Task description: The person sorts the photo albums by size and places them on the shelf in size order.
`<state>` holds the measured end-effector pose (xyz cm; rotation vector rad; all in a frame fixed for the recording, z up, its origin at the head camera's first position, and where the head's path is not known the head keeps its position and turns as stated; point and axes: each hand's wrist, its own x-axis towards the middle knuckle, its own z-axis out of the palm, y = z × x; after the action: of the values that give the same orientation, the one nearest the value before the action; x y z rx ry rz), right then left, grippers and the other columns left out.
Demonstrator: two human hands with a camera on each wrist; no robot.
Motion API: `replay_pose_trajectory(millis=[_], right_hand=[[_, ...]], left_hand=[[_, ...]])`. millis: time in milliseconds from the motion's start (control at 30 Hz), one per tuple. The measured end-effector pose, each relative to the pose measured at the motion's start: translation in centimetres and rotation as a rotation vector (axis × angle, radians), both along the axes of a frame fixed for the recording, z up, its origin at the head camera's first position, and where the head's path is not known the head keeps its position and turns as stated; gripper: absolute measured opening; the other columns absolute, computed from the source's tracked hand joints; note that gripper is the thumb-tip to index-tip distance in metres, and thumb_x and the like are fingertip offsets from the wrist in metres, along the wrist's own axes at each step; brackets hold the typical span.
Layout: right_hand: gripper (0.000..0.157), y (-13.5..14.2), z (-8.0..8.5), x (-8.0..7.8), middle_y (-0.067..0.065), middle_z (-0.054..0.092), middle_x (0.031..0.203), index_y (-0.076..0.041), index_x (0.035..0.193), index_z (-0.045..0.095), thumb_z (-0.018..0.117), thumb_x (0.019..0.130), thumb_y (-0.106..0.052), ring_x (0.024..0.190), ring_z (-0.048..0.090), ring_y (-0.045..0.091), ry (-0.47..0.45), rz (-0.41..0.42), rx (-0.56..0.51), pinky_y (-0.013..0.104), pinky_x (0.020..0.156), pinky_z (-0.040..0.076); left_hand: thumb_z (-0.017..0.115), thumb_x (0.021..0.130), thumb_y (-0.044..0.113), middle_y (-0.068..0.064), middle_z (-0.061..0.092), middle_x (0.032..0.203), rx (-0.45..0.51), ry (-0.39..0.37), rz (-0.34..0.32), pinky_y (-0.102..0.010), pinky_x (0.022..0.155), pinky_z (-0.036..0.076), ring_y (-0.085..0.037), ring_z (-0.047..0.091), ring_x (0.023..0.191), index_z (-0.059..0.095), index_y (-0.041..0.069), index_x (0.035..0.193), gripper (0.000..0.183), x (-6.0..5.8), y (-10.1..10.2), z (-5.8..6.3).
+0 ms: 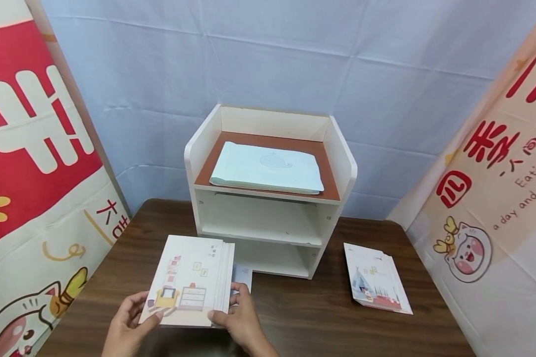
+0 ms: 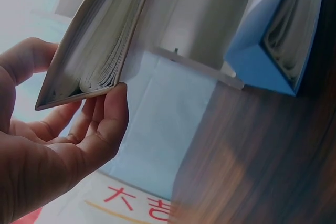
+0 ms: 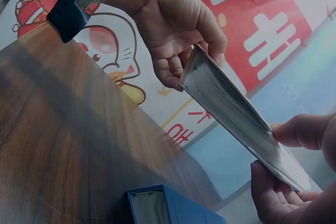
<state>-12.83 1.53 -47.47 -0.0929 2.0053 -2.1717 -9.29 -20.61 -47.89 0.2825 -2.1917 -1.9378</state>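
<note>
A photo album (image 1: 189, 275) with a white cover, printed with a yellow armchair and a dresser, is held up over the table. My left hand (image 1: 131, 320) grips its left lower corner, thumb on the cover and fingers behind. At the lower right, my right hand (image 1: 241, 315) pinches the opposite edge. The left wrist view shows the album's many page edges (image 2: 94, 51) between its covers. Partly hidden behind it, a blue album (image 2: 262, 66) stands on the table near the shelf.
A white shelf unit (image 1: 189, 158) stands at the table's back; a pale packet (image 1: 268, 168) with a whale drawing lies on its brown top. To the right, another album (image 1: 375, 280) with a tent picture lies on the dark wooden table (image 1: 308, 322). Printed cloths hang at both sides.
</note>
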Motion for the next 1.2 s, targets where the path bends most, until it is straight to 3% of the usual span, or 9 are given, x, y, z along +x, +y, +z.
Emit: replay_pose_trajectory(millis=[300,600,733,1000,1100,1200], right_hand=[[0.070,1.4,0.3,0.6,0.011,0.051,0.084,0.007,0.125,0.034,0.071,0.066,0.010,0.066,0.056,0.018,0.011,-0.004,-0.039,0.022,0.056,0.048],[0.070,2.7,0.8,0.8,0.012,0.052,0.086,0.009,0.125,0.033,0.071,0.066,0.007,0.069,0.059,0.019,0.037,-0.010,-0.077,0.026,0.059,0.052],[0.070,3.2,1.1,1.0,0.012,0.052,0.087,0.009,0.126,0.033,0.071,0.068,0.009,0.070,0.058,0.020,0.013,-0.026,-0.067,0.026,0.059,0.052],[0.071,4.5,1.7,1.0,0.013,0.053,0.089,0.009,0.129,0.032,0.070,0.069,0.011,0.071,0.059,0.022,-0.009,-0.038,-0.085,0.033,0.061,0.054],[0.072,4.8,1.9,1.0,0.013,0.053,0.090,0.010,0.130,0.030,0.070,0.070,0.010,0.073,0.059,0.022,-0.006,-0.040,-0.083,0.033,0.063,0.054],[0.073,5.1,2.0,1.1,0.014,0.053,0.091,0.010,0.131,0.029,0.070,0.070,0.009,0.074,0.060,0.023,0.002,-0.043,-0.084,0.033,0.064,0.054]], left_hand=[[0.071,0.079,-0.001,-0.019,0.051,0.110,-0.003,-0.026,-0.009,-0.024,0.066,0.052,-0.009,0.057,0.083,0.043,-0.006,0.123,0.052,0.4,1.3,0.8],[0.070,0.080,-0.002,-0.020,0.051,0.107,-0.020,0.049,-0.051,-0.026,0.065,0.052,-0.012,0.057,0.084,0.044,-0.006,0.122,0.050,0.6,2.5,1.2],[0.067,0.077,-0.010,-0.021,0.050,0.104,0.006,0.101,-0.093,-0.027,0.063,0.053,-0.013,0.057,0.082,0.042,-0.008,0.122,0.051,0.7,2.8,1.2],[0.060,0.070,-0.024,-0.021,0.050,0.103,0.086,0.312,-0.221,-0.022,0.069,0.050,-0.013,0.055,0.087,0.041,-0.012,0.122,0.056,0.4,3.5,1.1],[0.060,0.071,-0.023,-0.020,0.050,0.104,0.087,0.301,-0.230,-0.021,0.071,0.049,-0.013,0.054,0.089,0.041,-0.011,0.123,0.056,0.3,3.8,1.2],[0.063,0.073,-0.019,-0.020,0.049,0.108,0.089,0.232,-0.212,-0.022,0.072,0.050,-0.014,0.054,0.090,0.042,-0.009,0.124,0.056,0.2,4.1,1.5]])
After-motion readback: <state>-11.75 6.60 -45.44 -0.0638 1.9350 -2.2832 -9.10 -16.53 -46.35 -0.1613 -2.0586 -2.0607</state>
